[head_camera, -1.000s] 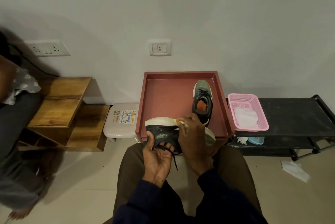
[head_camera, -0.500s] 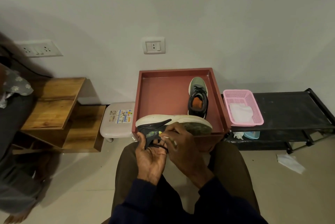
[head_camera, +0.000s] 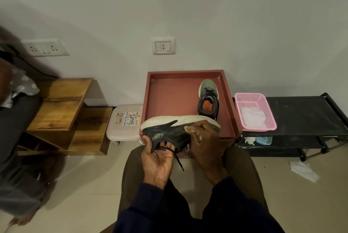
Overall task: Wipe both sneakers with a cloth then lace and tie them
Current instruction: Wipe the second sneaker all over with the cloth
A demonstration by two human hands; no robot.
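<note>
I see the sneaker lying nine to three o'clock. My left hand grips its heel end from six. My right hand, nearer three, pinches the cloth against it.

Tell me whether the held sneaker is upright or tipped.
Tipped on its side: the held sneaker has its white sole uppermost, and a lace dangles below.

This looks like a room in a home, a corner where shoes are kept. The plain painted wall carries a socket plate at centre and a wider plate at the left. Along it, over a pale tiled floor, sit a stepped wooden shelf, a small plastic stool, a red tray holding a sneaker, and at the right a low black rack bearing a pink basket.
</note>
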